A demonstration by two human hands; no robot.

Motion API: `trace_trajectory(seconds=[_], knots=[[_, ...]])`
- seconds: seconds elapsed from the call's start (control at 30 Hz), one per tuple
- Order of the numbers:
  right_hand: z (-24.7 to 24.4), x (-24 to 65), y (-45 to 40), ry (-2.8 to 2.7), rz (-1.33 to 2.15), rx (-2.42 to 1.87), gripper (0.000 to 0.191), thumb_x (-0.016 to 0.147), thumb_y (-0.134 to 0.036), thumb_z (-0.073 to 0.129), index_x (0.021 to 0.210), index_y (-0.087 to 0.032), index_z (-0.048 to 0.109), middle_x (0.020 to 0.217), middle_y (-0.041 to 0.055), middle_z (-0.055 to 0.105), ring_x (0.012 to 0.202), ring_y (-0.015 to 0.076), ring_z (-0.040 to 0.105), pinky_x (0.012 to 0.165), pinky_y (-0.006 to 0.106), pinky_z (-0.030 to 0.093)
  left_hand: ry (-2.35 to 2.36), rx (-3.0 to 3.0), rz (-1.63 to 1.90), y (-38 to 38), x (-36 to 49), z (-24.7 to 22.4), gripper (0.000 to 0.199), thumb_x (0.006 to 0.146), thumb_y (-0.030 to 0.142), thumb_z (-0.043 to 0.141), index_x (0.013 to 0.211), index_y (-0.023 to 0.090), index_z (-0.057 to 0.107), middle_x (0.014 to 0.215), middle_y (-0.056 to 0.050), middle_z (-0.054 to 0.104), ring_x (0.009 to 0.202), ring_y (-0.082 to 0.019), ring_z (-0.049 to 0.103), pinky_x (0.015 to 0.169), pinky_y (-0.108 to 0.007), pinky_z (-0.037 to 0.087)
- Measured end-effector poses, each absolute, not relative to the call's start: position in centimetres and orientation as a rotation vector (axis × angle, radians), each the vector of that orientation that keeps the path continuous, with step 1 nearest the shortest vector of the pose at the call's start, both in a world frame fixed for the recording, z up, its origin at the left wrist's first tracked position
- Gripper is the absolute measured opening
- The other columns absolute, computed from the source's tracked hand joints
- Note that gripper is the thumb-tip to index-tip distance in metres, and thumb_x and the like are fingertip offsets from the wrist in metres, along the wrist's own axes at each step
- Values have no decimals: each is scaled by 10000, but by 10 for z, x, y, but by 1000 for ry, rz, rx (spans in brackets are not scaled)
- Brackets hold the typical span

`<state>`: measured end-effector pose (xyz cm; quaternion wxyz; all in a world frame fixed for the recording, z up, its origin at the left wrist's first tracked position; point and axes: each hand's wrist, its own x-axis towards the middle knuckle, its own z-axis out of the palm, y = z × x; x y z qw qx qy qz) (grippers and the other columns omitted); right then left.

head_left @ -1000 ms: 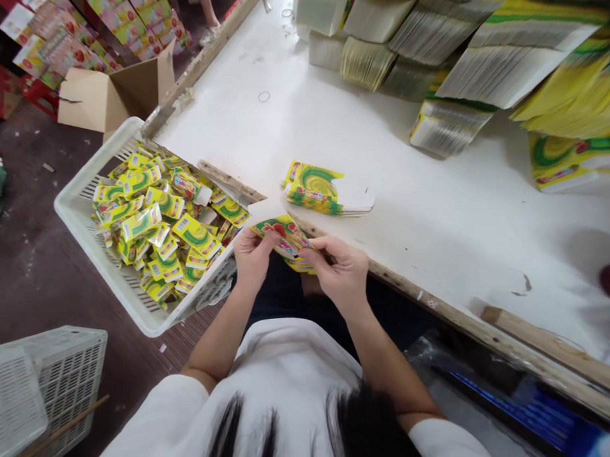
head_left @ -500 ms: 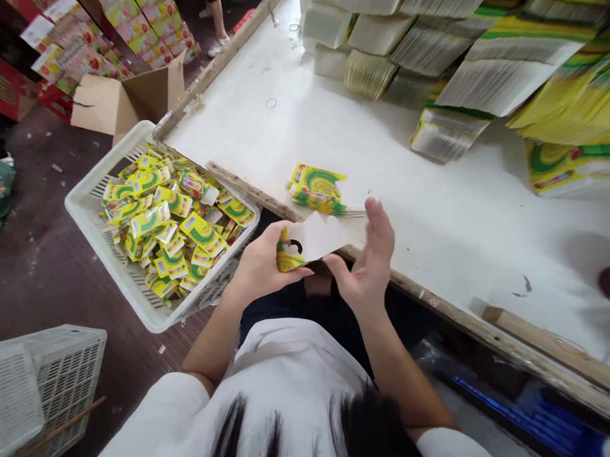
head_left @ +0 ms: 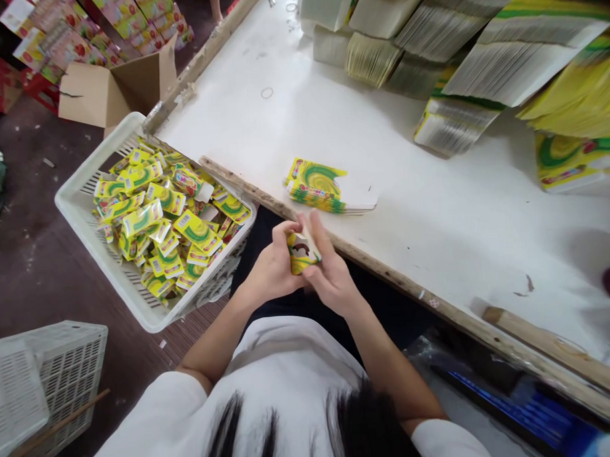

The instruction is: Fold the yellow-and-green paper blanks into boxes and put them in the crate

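Observation:
Between my two hands, just off the table's edge, is a small yellow-and-green printed carton [head_left: 301, 260] with a white inside and a cut-out hole. My left hand [head_left: 273, 264] grips its left side, fingers bent round it. On the other side my right hand [head_left: 330, 273] presses against the carton, with its fingers along the white flap and its thumb below. Part of the carton is hidden by my fingers. Just beyond my hands, a small stack of flat yellow-and-green cartons [head_left: 318, 185] lies on the white table.
Left of me a white plastic basket [head_left: 155, 324] holds many folded cartons. Bundles of flat cartons [head_left: 451, 127] are piled at the table's [head_left: 385, 246] far right. An open cardboard box [head_left: 87, 96] and another white crate [head_left: 72, 370] stand on the floor. A wooden strip [head_left: 539, 333] lies near the front edge.
My right hand has moved left from an open, spread pose and closed onto the carton. The carton's white flap, extended to the right before, is now folded up between my hands.

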<state>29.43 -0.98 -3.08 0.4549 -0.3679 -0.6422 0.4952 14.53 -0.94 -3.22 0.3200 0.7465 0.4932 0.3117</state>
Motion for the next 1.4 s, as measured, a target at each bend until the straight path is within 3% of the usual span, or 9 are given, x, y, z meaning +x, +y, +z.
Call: trace_trajectory(seconds=[0.17,0.37,0.6,0.8,0.9,1.0,1.07,1.2,1.4], knots=[[-37,302,-9,-1635,986,-998,433,1009,-181,429,1343,-373,625,1508,3,538,1360,215,550,1138,397,468,1472,2029,853,-6,143,-32,687,719,211,694,1303,218,331,1300,-141,483,1140,-271,593,923,-423,530],[-39,316,-1,-1826,957,-974,395,946,-215,596,1323,-324,644,1591,41,425,1407,270,494,1147,446,457,1587,2160,705,-5,131,-9,492,737,221,717,1190,195,527,1121,-93,670,1047,-273,642,907,-420,523],[-22,332,2,-1958,1001,-964,244,913,-254,654,1143,-266,734,1506,93,527,1331,278,567,1106,445,483,1434,2199,688,-4,131,1,515,718,266,753,1199,195,585,1124,-74,723,995,-244,689,885,-374,542],[-24,304,-1,-1708,975,-1028,545,877,-277,695,1399,-284,540,1504,108,510,1347,286,538,1112,474,466,1557,2186,753,0,119,-1,557,722,292,759,1239,207,571,1167,-85,697,1068,-279,669,947,-422,531],[-32,305,19,-1642,873,-1110,661,872,-353,703,1470,-276,433,1442,114,565,1271,287,586,1050,465,507,1957,1962,1137,6,75,-1,687,753,377,787,1348,207,487,1327,-107,605,1277,-306,560,1121,-477,421],[-41,315,52,-1676,534,-1403,504,895,-302,643,1380,-240,523,1315,123,639,1214,312,579,1063,518,458,2359,1759,1493,12,31,3,1006,725,425,834,1517,198,256,1601,-119,296,1524,-378,195,1280,-528,101],[-48,319,71,-1748,405,-1619,450,879,-225,618,1323,-193,559,1215,146,674,1151,338,580,1039,555,436,2347,1724,1498,13,22,2,1012,757,425,809,1538,194,207,1635,-136,222,1535,-371,174,1272,-535,148],[-56,316,88,-1838,342,-1817,363,833,-131,588,1196,-157,598,1106,155,683,1058,349,576,967,543,430,1966,1683,1206,8,58,-15,687,794,391,763,1384,192,473,1428,-157,535,1352,-308,512,1090,-490,463],[-47,314,72,-1681,409,-1641,351,818,-109,594,1148,-196,514,1037,105,641,1003,287,598,956,507,467,1376,1397,1047,2,124,-50,607,799,384,761,1329,215,520,1250,-136,677,1175,-252,655,974,-435,546]])
